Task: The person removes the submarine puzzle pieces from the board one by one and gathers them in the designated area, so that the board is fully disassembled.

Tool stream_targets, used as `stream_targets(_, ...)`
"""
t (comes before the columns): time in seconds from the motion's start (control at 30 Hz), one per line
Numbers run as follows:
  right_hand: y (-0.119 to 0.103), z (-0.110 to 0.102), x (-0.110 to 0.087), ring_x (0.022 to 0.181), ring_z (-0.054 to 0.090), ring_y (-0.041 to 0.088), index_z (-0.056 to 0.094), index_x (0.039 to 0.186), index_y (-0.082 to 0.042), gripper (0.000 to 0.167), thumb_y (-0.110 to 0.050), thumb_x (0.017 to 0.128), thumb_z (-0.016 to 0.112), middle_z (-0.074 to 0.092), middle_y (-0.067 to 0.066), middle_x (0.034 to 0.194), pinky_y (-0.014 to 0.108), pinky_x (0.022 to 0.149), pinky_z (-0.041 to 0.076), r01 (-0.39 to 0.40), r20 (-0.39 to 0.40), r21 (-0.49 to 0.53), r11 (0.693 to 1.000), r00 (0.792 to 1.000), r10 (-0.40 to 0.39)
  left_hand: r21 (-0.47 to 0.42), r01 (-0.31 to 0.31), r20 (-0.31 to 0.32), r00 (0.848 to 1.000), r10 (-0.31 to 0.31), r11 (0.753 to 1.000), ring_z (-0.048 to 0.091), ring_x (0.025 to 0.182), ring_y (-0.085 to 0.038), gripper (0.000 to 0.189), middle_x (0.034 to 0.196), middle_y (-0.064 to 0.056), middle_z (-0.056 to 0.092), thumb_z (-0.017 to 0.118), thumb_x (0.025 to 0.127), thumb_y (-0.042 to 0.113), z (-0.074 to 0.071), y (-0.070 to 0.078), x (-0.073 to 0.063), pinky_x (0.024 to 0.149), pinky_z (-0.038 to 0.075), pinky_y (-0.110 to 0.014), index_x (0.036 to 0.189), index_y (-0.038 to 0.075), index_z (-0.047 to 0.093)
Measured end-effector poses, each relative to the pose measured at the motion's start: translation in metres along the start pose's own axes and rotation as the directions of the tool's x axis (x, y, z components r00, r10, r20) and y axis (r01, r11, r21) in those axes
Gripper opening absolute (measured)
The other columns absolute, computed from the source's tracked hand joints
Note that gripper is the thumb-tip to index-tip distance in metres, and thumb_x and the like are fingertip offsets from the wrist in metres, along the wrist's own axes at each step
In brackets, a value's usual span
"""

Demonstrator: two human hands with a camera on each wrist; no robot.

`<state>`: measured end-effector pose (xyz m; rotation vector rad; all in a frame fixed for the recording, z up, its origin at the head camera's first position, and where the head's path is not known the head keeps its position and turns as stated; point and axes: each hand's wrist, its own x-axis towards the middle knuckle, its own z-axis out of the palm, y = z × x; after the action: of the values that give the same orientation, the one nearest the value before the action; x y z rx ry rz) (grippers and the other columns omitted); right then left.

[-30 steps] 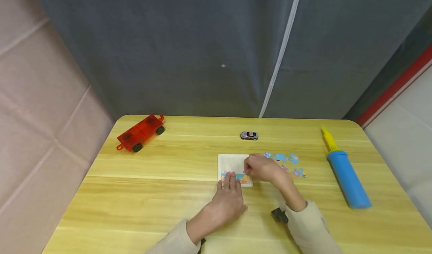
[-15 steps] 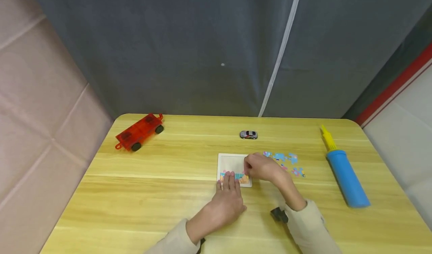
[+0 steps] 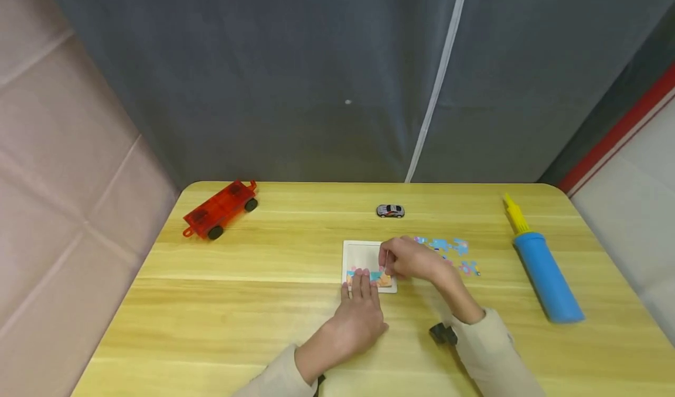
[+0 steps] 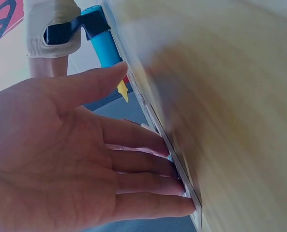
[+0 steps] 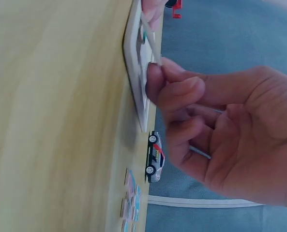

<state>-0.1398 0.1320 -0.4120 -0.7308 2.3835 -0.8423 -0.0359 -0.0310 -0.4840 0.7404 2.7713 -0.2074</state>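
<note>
A square white puzzle tray (image 3: 352, 253) lies on the table, its near part filled with a colourful strip of puzzle pieces (image 3: 350, 278). Straight fingers of my left hand (image 3: 361, 318) rest on that strip and the near rim; in the left wrist view the palm and spread thumb (image 4: 92, 87) show. Over the tray's right side, my right hand (image 3: 411, 257) pinches a thin jigsaw piece (image 5: 152, 41) between thumb and fingertips. Seen from the right wrist, this piece stands tilted above the tray, edge-on, close to the left fingers. Its printed face is mostly hidden.
Several loose puzzle pieces (image 3: 461, 246) lie right of the tray, partly behind the right hand. A small silver toy car (image 3: 390, 211) stands beyond it. At the far left is a red toy wagon (image 3: 218, 211); a blue hand pump (image 3: 548, 277) with yellow nozzle lies at the right.
My right fingertips have shifted slightly left over the tray, and the pinched piece now shows tilted up. The left hand stays on the strip. The head view has moved a little.
</note>
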Motion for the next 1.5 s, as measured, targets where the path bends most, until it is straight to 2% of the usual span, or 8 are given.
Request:
stream_targets(0.1, 0.003, -0.001, -0.001, 0.055, 0.052, 0.008, 0.071, 0.092, -0.002, 0.02, 0.013, 0.102, 0.062, 0.067, 0.004, 0.071, 0.023, 0.059, 0.049, 0.025, -0.006, 0.009, 1.0, 1.0, -0.025, 0.017, 0.005, 0.002, 1.0, -0.005, 1.0, 0.032, 0.162, -0.05, 0.086, 0.172, -0.034, 0.033, 0.053, 0.111, 0.062, -0.001, 0.001, -0.001, 0.117, 0.049, -0.06, 0.163, -0.006, 0.045)
stream_targets(0.37, 0.014, -0.017, -0.01, 0.059, 0.055, 0.013, 0.073, 0.095, 0.001, 0.012, 0.012, 0.097, 0.07, 0.069, 0.008, 0.074, 0.025, 0.061, 0.051, -0.011, -0.031, 0.109, 0.994, 0.999, 0.014, -0.017, 0.02, 0.004, 1.0, -0.02, 1.0, 0.032, 0.163, -0.049, 0.086, 0.173, -0.033, 0.033, 0.055, 0.11, 0.06, -0.005, 0.002, -0.002, 0.119, 0.047, -0.059, 0.164, -0.006, 0.043)
stream_targets(0.53, 0.032, -0.029, -0.033, 0.06, 0.055, 0.014, 0.074, 0.095, 0.005, 0.012, 0.014, 0.097, 0.068, 0.07, 0.009, 0.077, 0.026, 0.057, 0.051, 0.054, -0.05, 0.178, 0.982, 0.998, -0.045, -0.018, 0.023, 0.008, 1.0, -0.023, 1.0, 0.031, 0.163, -0.049, 0.086, 0.173, -0.034, 0.031, 0.055, 0.11, 0.06, -0.004, 0.002, -0.003, 0.12, 0.046, -0.059, 0.164, -0.006, 0.043)
stream_targets(0.7, 0.054, -0.04, -0.063, 0.06, 0.054, 0.012, 0.074, 0.095, 0.004, 0.018, 0.018, 0.095, 0.062, 0.068, 0.006, 0.078, 0.028, 0.057, 0.052, 0.086, -0.012, 0.207, 0.975, 0.996, -0.085, 0.007, 0.007, -0.016, 1.0, -0.007, 1.0, 0.033, 0.162, -0.05, 0.085, 0.172, -0.035, 0.033, 0.054, 0.111, 0.06, -0.001, 0.002, -0.003, 0.118, 0.048, -0.059, 0.163, -0.006, 0.045)
stream_targets(0.8, 0.068, -0.046, -0.077, 0.061, 0.053, 0.012, 0.073, 0.096, 0.005, 0.024, 0.022, 0.093, 0.057, 0.067, 0.004, 0.081, 0.03, 0.058, 0.052, 0.071, -0.003, 0.222, 0.973, 0.997, -0.072, 0.017, 0.005, -0.026, 1.0, -0.004, 1.0, 0.034, 0.161, -0.05, 0.085, 0.171, -0.035, 0.034, 0.053, 0.111, 0.061, 0.001, 0.002, -0.003, 0.117, 0.049, -0.06, 0.162, -0.007, 0.046)
stream_targets(1.03, 0.087, -0.058, -0.094, 0.062, 0.053, 0.018, 0.073, 0.1, 0.006, 0.022, 0.02, 0.095, 0.056, 0.07, 0.009, 0.092, 0.036, 0.06, 0.053, 0.046, -0.012, 0.224, 0.973, 0.999, -0.045, 0.009, -0.01, -0.042, 0.999, 0.011, 1.0, 0.035, 0.16, -0.052, 0.085, 0.17, -0.037, 0.035, 0.054, 0.111, 0.06, 0.004, 0.0, -0.002, 0.116, 0.05, -0.061, 0.161, -0.008, 0.046)
stream_targets(1.27, 0.103, -0.067, -0.113, 0.06, 0.051, 0.011, 0.071, 0.094, 0.005, 0.024, 0.021, 0.088, 0.054, 0.064, 0.003, 0.081, 0.03, 0.056, 0.05, -0.031, 0.012, 0.204, 0.979, 1.0, 0.029, -0.003, -0.01, -0.036, 0.999, 0.01, 1.0, 0.034, 0.161, -0.053, 0.085, 0.171, -0.037, 0.033, 0.054, 0.111, 0.06, 0.006, -0.001, -0.002, 0.116, 0.049, -0.062, 0.162, -0.008, 0.045)
stream_targets(1.5, 0.112, -0.075, -0.127, 0.057, 0.051, 0.008, 0.069, 0.089, 0.005, 0.019, 0.019, 0.087, 0.056, 0.062, 0.0, 0.076, 0.027, 0.056, 0.05, -0.125, 0.036, 0.144, 0.982, 0.992, 0.121, -0.025, -0.001, -0.044, 0.999, 0.0, 1.0, 0.032, 0.161, -0.053, 0.087, 0.171, -0.038, 0.032, 0.057, 0.11, 0.059, 0.006, 0.0, -0.001, 0.116, 0.048, -0.063, 0.162, -0.009, 0.045)
